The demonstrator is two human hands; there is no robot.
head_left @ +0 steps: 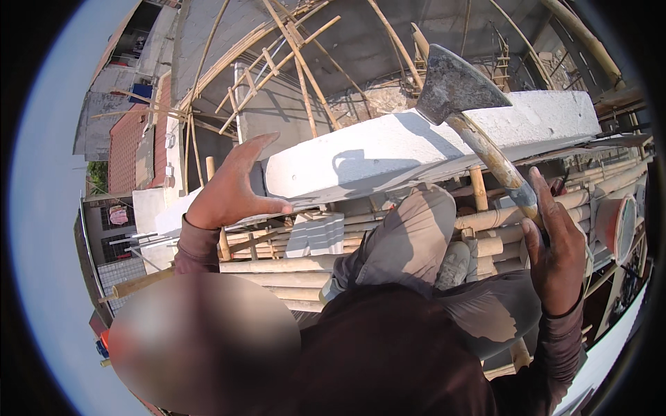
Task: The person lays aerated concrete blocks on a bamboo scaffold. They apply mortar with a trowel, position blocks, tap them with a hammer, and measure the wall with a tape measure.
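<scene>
My right hand (558,253) is closed round the lower end of a hatchet (489,145), whose handle is worn and wrapped in grey near the grip. Its broad, stained grey head is raised above the right part of a long white block (347,163). At the block's left end is my left hand (232,184), fingers and thumb spread apart around that end. Whether the palm touches the block cannot be told. The block lies lengthwise in front of my bent knees, with shadows across its top.
Bamboo poles (298,263) form a platform under me, with a small white slab (316,234) on them. A round reddish container (616,225) stands at the right. Bamboo scaffolding (277,55) rises beyond the block over a lower level. Roofs (128,159) show at far left.
</scene>
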